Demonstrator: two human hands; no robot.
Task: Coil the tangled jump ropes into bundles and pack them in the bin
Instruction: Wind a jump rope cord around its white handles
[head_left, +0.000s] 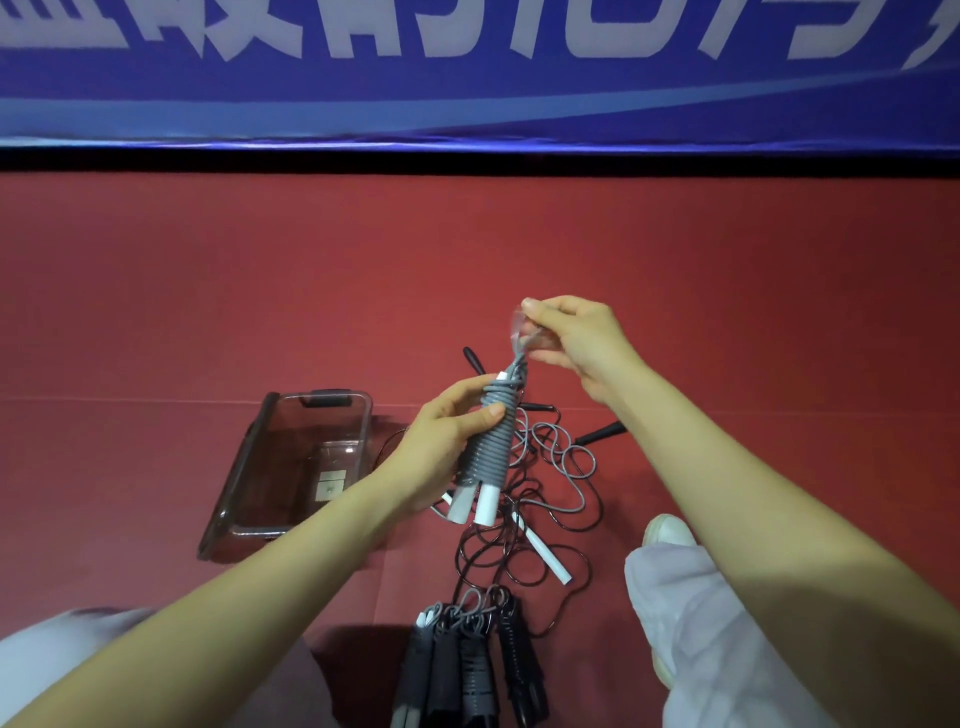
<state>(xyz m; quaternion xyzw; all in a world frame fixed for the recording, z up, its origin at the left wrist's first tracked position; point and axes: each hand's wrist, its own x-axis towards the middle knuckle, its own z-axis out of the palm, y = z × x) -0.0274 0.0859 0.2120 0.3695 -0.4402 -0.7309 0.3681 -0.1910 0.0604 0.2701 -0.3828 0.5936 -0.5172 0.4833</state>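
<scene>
My left hand (445, 435) grips a grey jump rope bundle (488, 451), its cord wound tightly round two white handles that stick out below. My right hand (574, 340) pinches the cord's loose end just above the bundle's top. Under both hands lies a tangle of grey and black ropes (540, 483) on the red floor, with a white handle (543, 551) and black handles among them. A clear plastic bin (260, 467) stands to the left, with nothing but a label showing inside. Several coiled dark bundles (467, 665) lie in a row near my knees.
The red mat floor (519, 249) stretches ahead to a blue banner wall (467, 93). My legs in pale trousers sit at bottom left and right, with a white shoe (667, 530) at the right of the tangle.
</scene>
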